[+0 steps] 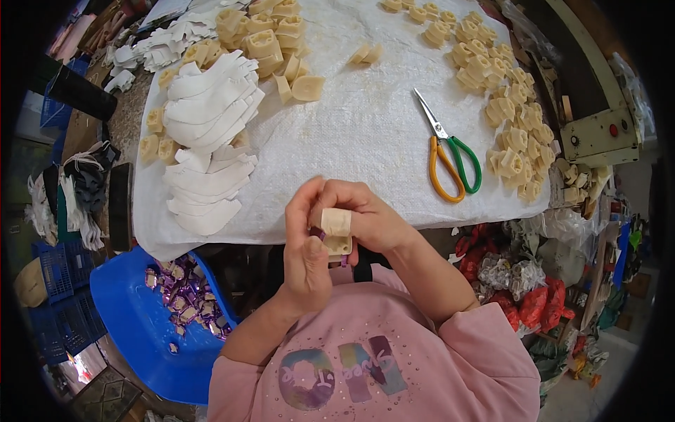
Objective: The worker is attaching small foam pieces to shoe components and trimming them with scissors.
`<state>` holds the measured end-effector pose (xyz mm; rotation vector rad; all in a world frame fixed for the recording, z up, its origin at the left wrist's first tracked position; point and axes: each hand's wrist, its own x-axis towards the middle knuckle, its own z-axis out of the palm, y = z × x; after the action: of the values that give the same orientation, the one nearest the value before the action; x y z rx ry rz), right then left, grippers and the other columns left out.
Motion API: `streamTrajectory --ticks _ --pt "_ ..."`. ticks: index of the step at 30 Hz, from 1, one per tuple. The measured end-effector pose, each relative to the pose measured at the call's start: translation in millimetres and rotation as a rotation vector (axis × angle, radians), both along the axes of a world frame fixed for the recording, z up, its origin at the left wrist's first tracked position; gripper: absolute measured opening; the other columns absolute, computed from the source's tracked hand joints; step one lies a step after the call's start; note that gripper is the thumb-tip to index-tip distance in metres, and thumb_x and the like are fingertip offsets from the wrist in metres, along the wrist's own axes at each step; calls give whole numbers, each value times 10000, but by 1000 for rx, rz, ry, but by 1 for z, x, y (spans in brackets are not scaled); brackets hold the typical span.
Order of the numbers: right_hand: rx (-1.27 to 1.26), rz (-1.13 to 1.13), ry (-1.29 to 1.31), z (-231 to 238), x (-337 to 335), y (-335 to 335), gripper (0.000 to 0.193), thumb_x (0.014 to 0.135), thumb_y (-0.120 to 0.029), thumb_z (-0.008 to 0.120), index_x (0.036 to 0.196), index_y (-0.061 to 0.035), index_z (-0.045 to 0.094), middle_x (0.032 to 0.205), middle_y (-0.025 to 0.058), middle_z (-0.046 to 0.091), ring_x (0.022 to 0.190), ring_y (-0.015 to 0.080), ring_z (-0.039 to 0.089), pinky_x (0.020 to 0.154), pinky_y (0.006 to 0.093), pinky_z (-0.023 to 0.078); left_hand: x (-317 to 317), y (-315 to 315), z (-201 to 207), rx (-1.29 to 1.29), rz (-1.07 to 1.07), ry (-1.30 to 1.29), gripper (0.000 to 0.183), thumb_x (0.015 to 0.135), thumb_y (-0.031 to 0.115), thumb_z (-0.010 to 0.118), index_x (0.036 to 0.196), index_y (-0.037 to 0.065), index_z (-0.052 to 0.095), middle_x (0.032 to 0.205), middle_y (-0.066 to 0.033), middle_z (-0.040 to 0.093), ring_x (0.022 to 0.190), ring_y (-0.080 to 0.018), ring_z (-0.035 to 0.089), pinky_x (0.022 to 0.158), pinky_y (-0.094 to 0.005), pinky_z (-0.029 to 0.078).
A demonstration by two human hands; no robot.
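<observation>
Close to my body, at the near edge of the table, both hands are closed round one cream shoe heel [336, 222]. My left hand [302, 260] grips it from the left, thumb against its side. My right hand [369, 216] wraps its far and right sides, fingers curled in. A dark purple bit [318, 233] shows between the left fingers and the heel, partly hidden. Beyond my right hand lie scissors [440, 132] with one orange and one green handle, points facing away. Left of my hands, white curved cut pieces [211, 105] are stacked in overlapping layers.
Cream heels [264, 46] are heaped at the far left, with a long row of more heels [517, 141] along the right edge. A white woven sheet [344, 126] covers the table. Below left sits a blue basin [126, 309] containing shiny purple pieces [186, 295]. Red plastic bags [541, 306] lie lower right.
</observation>
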<state>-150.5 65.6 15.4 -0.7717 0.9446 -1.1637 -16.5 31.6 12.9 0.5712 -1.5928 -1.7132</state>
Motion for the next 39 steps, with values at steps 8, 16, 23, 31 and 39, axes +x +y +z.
streamTrajectory --ticks 8,16,23,31,39 --pt "-451 -301 458 -21 29 8 220 924 -179 491 1095 -54 552 1078 93 526 1033 247 451 942 367 338 3 -3 -9 -81 111 2 544 983 411 305 1280 -45 313 1094 -115 470 940 -131 490 812 -256 407" --pt "-519 -383 324 -17 39 6 305 948 -137 412 1219 -32 506 1126 132 514 1039 244 482 919 334 375 -6 -3 1 122 253 111 374 954 190 338 1285 15 332 1051 -76 468 907 -97 464 813 -242 390" --pt "-478 -433 427 -19 33 4 311 949 -131 423 1236 -38 499 1038 118 518 945 234 520 853 320 412 3 -8 -3 440 -36 293 533 979 356 356 1407 74 213 1060 -79 513 873 -111 500 761 -268 416" --pt "-409 -420 961 12 8 0 349 888 -273 580 1122 -15 566 838 111 529 660 211 561 605 356 484 13 -24 -15 54 -85 80 767 942 548 330 1437 16 83 1047 -124 531 823 -172 540 746 -301 450" --pt "-392 -379 804 4 1 6 258 875 -227 571 972 12 586 786 116 566 679 231 573 628 320 455 10 -25 -8 -210 24 -57 479 848 168 643 1232 -32 436 1043 -174 534 868 -247 573 790 -326 461"
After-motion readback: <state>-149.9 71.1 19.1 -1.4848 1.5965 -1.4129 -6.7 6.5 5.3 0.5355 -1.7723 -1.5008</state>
